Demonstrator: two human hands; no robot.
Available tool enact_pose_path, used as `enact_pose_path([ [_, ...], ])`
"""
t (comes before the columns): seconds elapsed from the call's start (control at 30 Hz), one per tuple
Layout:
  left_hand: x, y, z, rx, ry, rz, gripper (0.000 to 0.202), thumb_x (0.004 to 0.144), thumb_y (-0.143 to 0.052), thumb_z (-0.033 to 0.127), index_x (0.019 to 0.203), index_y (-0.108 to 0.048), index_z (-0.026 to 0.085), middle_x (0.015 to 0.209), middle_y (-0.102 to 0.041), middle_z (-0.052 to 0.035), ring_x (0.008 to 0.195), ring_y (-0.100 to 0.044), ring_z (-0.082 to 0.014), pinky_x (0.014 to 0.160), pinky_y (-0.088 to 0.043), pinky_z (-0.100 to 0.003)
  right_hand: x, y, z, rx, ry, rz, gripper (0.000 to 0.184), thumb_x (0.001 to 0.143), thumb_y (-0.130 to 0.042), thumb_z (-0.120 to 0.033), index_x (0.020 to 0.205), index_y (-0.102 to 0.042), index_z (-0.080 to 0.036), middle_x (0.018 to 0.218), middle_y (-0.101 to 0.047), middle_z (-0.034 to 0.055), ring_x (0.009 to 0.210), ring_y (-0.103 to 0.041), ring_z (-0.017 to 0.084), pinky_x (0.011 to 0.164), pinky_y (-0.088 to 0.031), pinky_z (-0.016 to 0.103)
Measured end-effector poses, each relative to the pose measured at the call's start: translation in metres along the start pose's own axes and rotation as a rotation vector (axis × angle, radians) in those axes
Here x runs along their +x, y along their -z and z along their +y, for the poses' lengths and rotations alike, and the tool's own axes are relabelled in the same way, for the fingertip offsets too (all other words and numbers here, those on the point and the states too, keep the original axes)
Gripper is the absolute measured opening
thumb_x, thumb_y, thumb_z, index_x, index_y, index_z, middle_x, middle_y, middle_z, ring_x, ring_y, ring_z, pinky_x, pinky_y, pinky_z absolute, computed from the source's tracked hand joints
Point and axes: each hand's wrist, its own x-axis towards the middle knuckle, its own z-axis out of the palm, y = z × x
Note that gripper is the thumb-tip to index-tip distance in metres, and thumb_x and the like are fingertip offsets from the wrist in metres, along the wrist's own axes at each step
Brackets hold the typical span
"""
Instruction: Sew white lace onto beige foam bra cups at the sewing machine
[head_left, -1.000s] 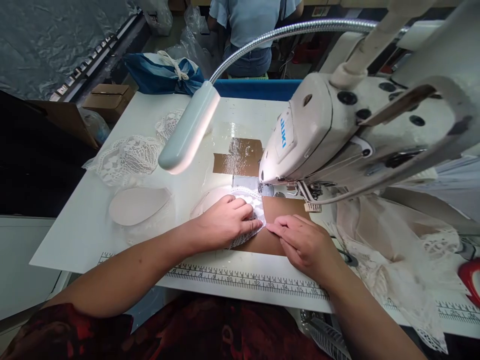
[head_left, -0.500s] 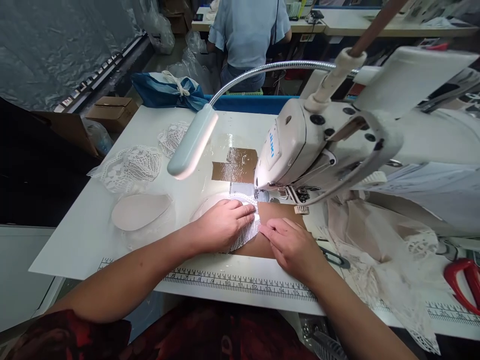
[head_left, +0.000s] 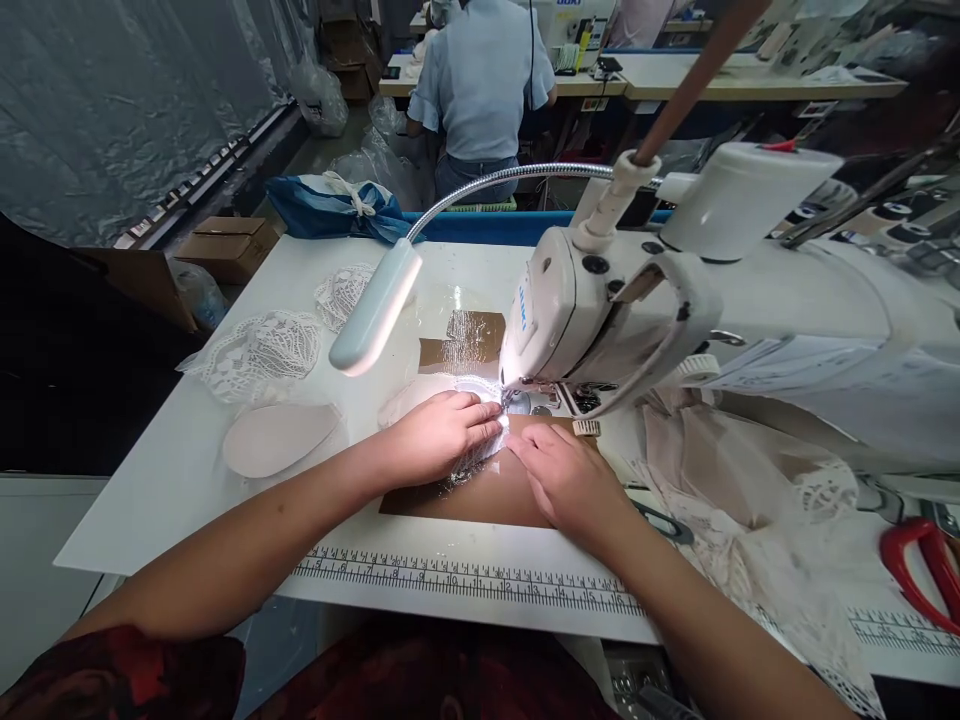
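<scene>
A white lace piece [head_left: 472, 458], seemingly a bra cup, lies under the presser foot area of a white sewing machine [head_left: 559, 300]. My left hand [head_left: 442, 435] rests on it, fingers drawn together and pressing its edge near the needle. At the piece's right edge, my right hand [head_left: 566, 480] pinches with thumb and forefinger; part of the grip is hidden. Below both hands a brown sheet [head_left: 465, 505] covers the machine bed. A pale oval cup pad [head_left: 277, 440] and a lace cup [head_left: 259, 350] lie to the left on the white table [head_left: 165, 500].
A lamp [head_left: 379, 305] on a bendable neck hangs over the table. Sheer beige fabric [head_left: 720, 480] is heaped right of the machine, beside red-handled scissors [head_left: 922, 570]. A printed ruler [head_left: 465, 585] runs along the front edge. Another person [head_left: 476, 80] sits ahead.
The lace piece has turned and moved toward the needle, with both hands following it. More of the brown sheet shows beneath it. The camera view has shifted slightly.
</scene>
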Motion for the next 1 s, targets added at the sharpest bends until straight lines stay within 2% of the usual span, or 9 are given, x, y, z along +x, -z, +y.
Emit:
enact_pose_path([
  [0.13, 0.002, 0.002, -0.008, 0.004, -0.051, 0.025, 0.033, 0.097, -0.039, 0.019, 0.122, -0.06, 0.016, 0.13, -0.058, -0.0095, 0.108, -0.054, -0.0249, 0.091, -0.046, -0.039, 0.008, 0.006, 0.0, 0.005, -0.047, -0.078, 0.04, 0.084, -0.041, -0.007, 0.116, -0.063, -0.018, 0.092, -0.063, 0.007, 0.078, -0.053, 0.019, 0.062, -0.033, 0.029],
  [0.23, 0.005, 0.002, -0.016, -0.009, -0.07, 0.032, 0.033, 0.097, -0.04, 0.019, 0.123, -0.06, 0.016, 0.128, -0.06, -0.0097, 0.111, -0.053, -0.0249, 0.092, -0.046, -0.039, 0.01, 0.005, 0.001, -0.006, -0.086, -0.062, 0.044, 0.086, -0.041, -0.01, 0.124, -0.059, -0.02, 0.1, -0.064, 0.0073, 0.079, -0.054, 0.019, 0.061, -0.033, 0.029],
  [0.37, 0.01, 0.002, -0.028, -0.017, -0.083, 0.028, 0.034, 0.094, -0.044, 0.018, 0.123, -0.06, 0.017, 0.13, -0.059, -0.0094, 0.11, -0.054, -0.0244, 0.092, -0.046, -0.038, 0.013, -0.002, 0.002, -0.009, -0.134, -0.036, 0.05, 0.086, -0.039, -0.01, 0.132, -0.054, -0.022, 0.097, -0.065, 0.0066, 0.082, -0.055, 0.019, 0.062, -0.033, 0.028],
  [0.6, 0.012, 0.0, -0.036, 0.007, -0.021, 0.024, 0.038, 0.092, -0.044, 0.016, 0.127, -0.058, 0.018, 0.129, -0.06, -0.0087, 0.107, -0.052, -0.0251, 0.089, -0.045, -0.039, 0.011, -0.009, 0.005, 0.042, -0.169, 0.039, 0.045, 0.086, -0.042, -0.013, 0.125, -0.06, -0.026, 0.088, -0.065, 0.0029, 0.071, -0.054, 0.016, 0.054, -0.029, 0.027],
  [0.87, 0.012, 0.002, -0.036, 0.008, 0.014, 0.005, 0.042, 0.088, -0.046, 0.013, 0.129, -0.056, 0.018, 0.13, -0.058, -0.0094, 0.111, -0.049, -0.026, 0.09, -0.044, -0.04, 0.01, -0.008, 0.006, 0.103, -0.136, 0.142, 0.043, 0.084, -0.043, -0.011, 0.118, -0.065, -0.024, 0.091, -0.067, 0.004, 0.072, -0.056, 0.016, 0.054, -0.033, 0.027],
  [1.0, 0.006, 0.01, -0.027, 0.068, 0.093, -0.014, 0.04, 0.088, -0.047, 0.015, 0.126, -0.057, 0.015, 0.132, -0.054, -0.0119, 0.109, -0.05, -0.0269, 0.087, -0.046, -0.039, 0.009, -0.005, 0.007, 0.169, -0.113, 0.186, 0.041, 0.086, -0.043, -0.012, 0.118, -0.065, -0.024, 0.092, -0.068, 0.0034, 0.073, -0.058, 0.016, 0.059, -0.039, 0.026],
])
